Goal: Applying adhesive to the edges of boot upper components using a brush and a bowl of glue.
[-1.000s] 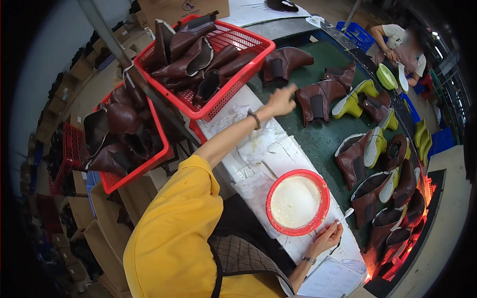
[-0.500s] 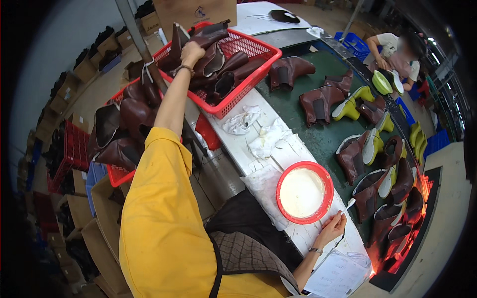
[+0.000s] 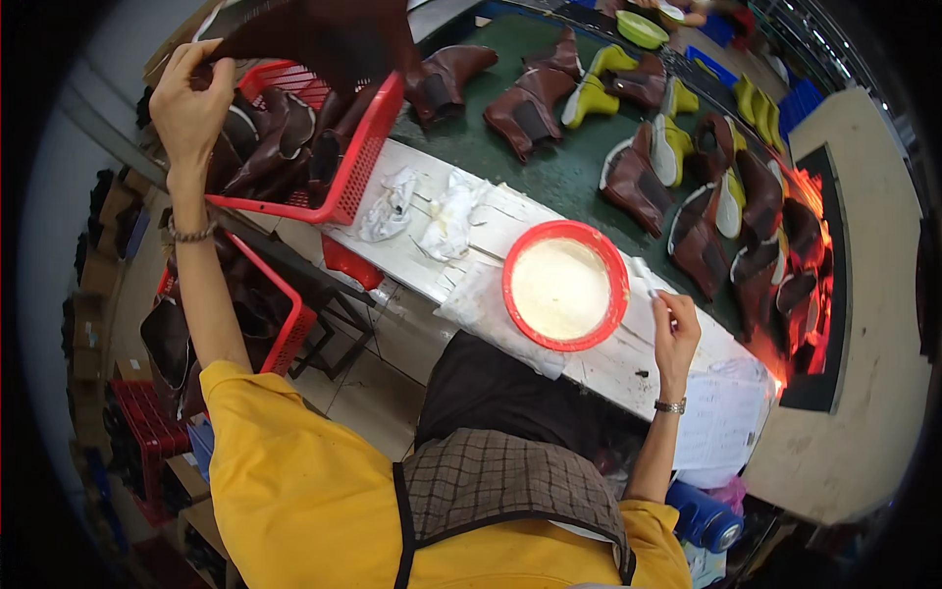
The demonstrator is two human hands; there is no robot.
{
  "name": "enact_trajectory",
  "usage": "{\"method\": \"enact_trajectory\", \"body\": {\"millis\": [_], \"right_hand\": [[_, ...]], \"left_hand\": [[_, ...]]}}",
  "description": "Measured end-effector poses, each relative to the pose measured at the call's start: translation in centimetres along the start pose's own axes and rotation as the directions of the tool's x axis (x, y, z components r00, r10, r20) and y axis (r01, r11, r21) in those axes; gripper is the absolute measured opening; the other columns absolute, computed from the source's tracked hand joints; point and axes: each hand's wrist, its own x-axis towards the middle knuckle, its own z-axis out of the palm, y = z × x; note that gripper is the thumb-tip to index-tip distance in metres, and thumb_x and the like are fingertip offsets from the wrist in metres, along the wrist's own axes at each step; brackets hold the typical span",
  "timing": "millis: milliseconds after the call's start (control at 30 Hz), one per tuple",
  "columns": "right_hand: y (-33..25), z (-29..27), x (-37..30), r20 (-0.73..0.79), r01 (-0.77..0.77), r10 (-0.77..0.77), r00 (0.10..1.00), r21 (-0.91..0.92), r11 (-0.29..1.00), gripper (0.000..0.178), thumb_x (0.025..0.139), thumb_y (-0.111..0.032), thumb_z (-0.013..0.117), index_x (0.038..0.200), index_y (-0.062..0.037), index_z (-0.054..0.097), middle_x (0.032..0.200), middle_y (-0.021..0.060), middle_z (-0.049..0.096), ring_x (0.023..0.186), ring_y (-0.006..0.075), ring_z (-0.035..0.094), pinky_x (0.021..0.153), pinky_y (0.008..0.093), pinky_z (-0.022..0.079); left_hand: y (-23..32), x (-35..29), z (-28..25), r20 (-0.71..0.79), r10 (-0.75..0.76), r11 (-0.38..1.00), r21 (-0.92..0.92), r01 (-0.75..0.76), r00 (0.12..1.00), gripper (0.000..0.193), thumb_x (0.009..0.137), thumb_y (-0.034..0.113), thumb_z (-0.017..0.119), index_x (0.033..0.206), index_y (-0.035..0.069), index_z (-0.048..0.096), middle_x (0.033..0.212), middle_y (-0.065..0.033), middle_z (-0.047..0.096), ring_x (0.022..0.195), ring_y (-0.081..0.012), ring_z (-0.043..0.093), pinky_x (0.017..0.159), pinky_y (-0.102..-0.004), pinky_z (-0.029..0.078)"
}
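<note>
My left hand (image 3: 192,110) is raised at the upper left, its fingers pinched on the edge of a dark brown leather boot upper (image 3: 319,37). The upper hangs over a red plastic basket (image 3: 355,162) that holds more brown uppers (image 3: 280,133). At the right of the white bench, my right hand (image 3: 677,332) is closed round the handle of a small brush (image 3: 645,275) with a white head. Just left of the brush stands a red bowl (image 3: 620,294) of cream-coloured paste (image 3: 559,290).
Crumpled white rags (image 3: 451,218) lie between basket and bowl. Brown boots and yellow-green shoe lasts (image 3: 591,98) sit on the green belt (image 3: 471,162), leading to a glowing red heater (image 3: 810,255). Below left is another red basket (image 3: 294,329). Papers (image 3: 716,417) lie at the bench's right end.
My left hand has lifted a boot upper out of the red basket. My right hand still holds the brush and now has it beside the bowl's right rim. The view has turned.
</note>
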Motion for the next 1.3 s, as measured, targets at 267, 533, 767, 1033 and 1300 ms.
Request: {"method": "enact_trajectory", "body": {"millis": [267, 533, 767, 1033, 1300], "right_hand": [[-5.8, 1.2, 0.9, 0.27, 0.218, -0.092, 0.959, -0.485, 0.847, 0.012, 0.086, -0.021, 0.074, 0.089, -0.0097, 0.076, 0.081, 0.0053, 0.066, 0.071, 0.026, 0.067, 0.063, 0.0378, 0.051], [-6.3, 0.7, 0.0, 0.23, 0.15, -0.026, 0.973, -0.54, 0.829, 0.013, 0.087, -0.022, 0.074, 0.091, -0.0103, 0.077, 0.082, 0.0049, 0.067, 0.072, 0.0255, 0.068, 0.063, 0.0378, 0.052], [-4.9, -0.5, 0.0, 0.19, 0.017, 0.044, 0.981, -0.309, 0.951, 0.016, 0.089, -0.023, 0.075, 0.096, -0.0092, 0.078, 0.083, 0.0078, 0.069, 0.07, 0.0257, 0.067, 0.064, 0.0364, 0.051], [-10.2, 0.7, 5.0, 0.089, 0.316, -0.328, 0.94, 0.132, 0.94, 0.014, 0.084, -0.012, 0.081, 0.097, -0.0079, 0.079, 0.086, 0.003, 0.069, 0.076, 0.0173, 0.064, 0.072, 0.0307, 0.045], [-10.2, 1.3, 3.0, -0.066, 0.351, -0.347, 0.935, 0.045, 0.935, 0.018, 0.079, -0.014, 0.084, 0.097, -0.0131, 0.081, 0.088, -0.0002, 0.069, 0.085, 0.0137, 0.062, 0.081, 0.0318, 0.037]], "left_hand": [[10.4, -9.6, 9.2, 0.547, 0.675, 0.705, -0.676, -0.214, 0.496, 0.015, 0.072, -0.006, 0.061, 0.085, 0.002, 0.061, 0.099, -0.0106, 0.064, 0.094, -0.0306, 0.064, 0.083, -0.0384, 0.053], [13.9, -22.2, 14.2, 0.719, 0.159, 0.786, -0.507, 0.354, 0.677, 0.081, 0.082, 0.035, 0.076, 0.15, 0.004, 0.044, 0.132, -0.0224, 0.062, 0.124, -0.044, 0.059, 0.104, -0.0419, 0.047], [12.4, -19.2, 12.0, 0.862, -0.047, 0.703, -0.331, 0.629, 0.505, 0.038, 0.078, 0.016, 0.073, 0.11, -0.005, 0.071, 0.094, -0.0124, 0.077, 0.086, -0.0172, 0.072, 0.08, -0.0335, 0.055], [18.2, -14.4, 5.7, 0.931, 0.364, 0.649, -0.277, 0.709, 0.03, 0.024, 0.081, 0.012, 0.078, 0.096, -0.005, 0.072, 0.083, -0.0024, 0.072, 0.078, -0.0073, 0.063, 0.072, -0.027, 0.053], [20.1, -14.8, 4.0, 0.94, 0.157, 0.304, -0.339, 0.891, 0.304, 0.023, 0.086, 0.005, 0.075, 0.107, -0.004, 0.072, 0.095, -0.0043, 0.074, 0.084, -0.0082, 0.066, 0.077, -0.0249, 0.054]]}}
